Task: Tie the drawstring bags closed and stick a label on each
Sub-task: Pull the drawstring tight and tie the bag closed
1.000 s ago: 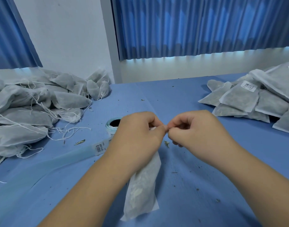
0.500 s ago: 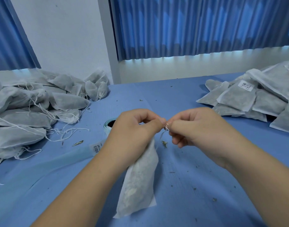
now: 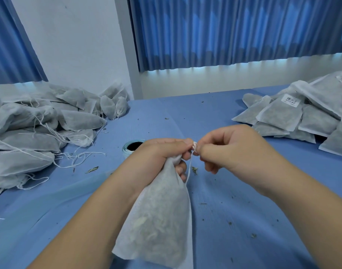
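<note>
The left hand (image 3: 162,152), just above the centre of the frame, has its fingers curled tight round the gathered neck of a drawstring bag (image 3: 158,220). The right hand (image 3: 234,150), just beside it, pinches the white string (image 3: 194,146) between thumb and fingertips, its other fingers curled under. The string is thin, twisted cord, wound in a few turns where the two hands meet, and one loose strand hangs down beside the bag's neck.

The bag hangs from the left hand toward the lower centre of the frame. It is a flat pouch of thin, white, fibrous non-woven cloth, narrow and puckered at the neck and widening to a squared bottom. Grey-green dried leaf shows dimly through it.

Under the hands lies the worktop (image 3: 244,210), covered in blue ribbed cloth and sprinkled with small dark leaf crumbs. Behind the left hand stands a pale blue label roll (image 3: 129,150) with a dark core.

At the left of the frame sits a heap of plump bags (image 3: 30,129) with loose strings trailing. At the right is a stack of flatter bags (image 3: 282,117), one bearing a white barcode label (image 3: 289,99). Pleated blue curtains (image 3: 224,32) fill the top.
</note>
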Motion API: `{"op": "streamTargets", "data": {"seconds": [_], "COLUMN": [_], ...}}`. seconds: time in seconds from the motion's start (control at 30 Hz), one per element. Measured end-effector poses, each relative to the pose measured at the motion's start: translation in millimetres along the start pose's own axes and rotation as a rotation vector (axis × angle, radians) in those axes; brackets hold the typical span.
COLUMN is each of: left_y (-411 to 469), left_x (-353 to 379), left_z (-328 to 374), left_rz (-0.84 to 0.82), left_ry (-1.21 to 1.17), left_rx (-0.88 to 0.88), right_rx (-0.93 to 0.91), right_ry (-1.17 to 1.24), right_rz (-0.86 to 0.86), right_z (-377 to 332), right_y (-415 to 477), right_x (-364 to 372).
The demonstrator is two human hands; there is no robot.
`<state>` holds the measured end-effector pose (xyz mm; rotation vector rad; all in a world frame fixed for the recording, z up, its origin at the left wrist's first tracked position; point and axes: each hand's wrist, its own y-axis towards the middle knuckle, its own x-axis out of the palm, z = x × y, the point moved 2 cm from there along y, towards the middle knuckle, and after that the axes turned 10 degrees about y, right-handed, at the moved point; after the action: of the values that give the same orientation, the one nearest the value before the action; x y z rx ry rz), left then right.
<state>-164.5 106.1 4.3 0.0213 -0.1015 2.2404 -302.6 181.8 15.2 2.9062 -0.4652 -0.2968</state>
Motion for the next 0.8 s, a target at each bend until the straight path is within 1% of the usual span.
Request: {"op": "streamTargets", "data": {"seconds": [0.07, 0.2, 0.27, 0.37, 0.47, 0.53, 0.63, 0.73, 0.8], "left_y": [1.2, 1.9, 2.0, 2.1, 1.5, 0.7, 0.3, 0.5, 0.7], "left_x": [-2.4, -5.0, -4.5, -2.0, 0.1, -0.6, -3.1, -5.5, -6.3], "left_z": [-2.0, -2.0, -1.8, -2.8, -2.4, -1.8, -2.9, -2.8, -1.5], "left_rz": [-0.013, -0.028, 0.011, 0.109, 0.178, 0.214, 0.250, 0.280, 0.293], "left_ry": [0.012, 0.036, 0.022, 0.015, 0.002, 0.011, 0.089, 0.180, 0.293], "left_rx": [-0.024, -0.012, 0.004, 0.020, 0.041, 0.052, 0.076, 0.098, 0.109], "right_rx": [-0.053, -0.152, -0.222, -0.372, -0.438, -0.445, -0.431, -0.346, -0.292], "right_ry": [-0.086, -0.122, -0.146, -0.282, -0.335, -0.333, -0.337, -0.333, -0.346], "right_rz": [0.060, 0.119, 0.170, 0.255, 0.241, 0.220, 0.205, 0.185, 0.152], "right_z": [0.0, 1.3, 1.9, 0.9, 0.4, 0.7, -0.1, -0.2, 0.5], "right_y": [-0.2, -1.7, -1.9, -3.2, -5.1, -5.5, -5.6, -4.1, -3.5], "right_x": [1.1, 5.0, 6.7, 8.7, 10.6, 10.7, 11.0, 8.1, 6.7]}}
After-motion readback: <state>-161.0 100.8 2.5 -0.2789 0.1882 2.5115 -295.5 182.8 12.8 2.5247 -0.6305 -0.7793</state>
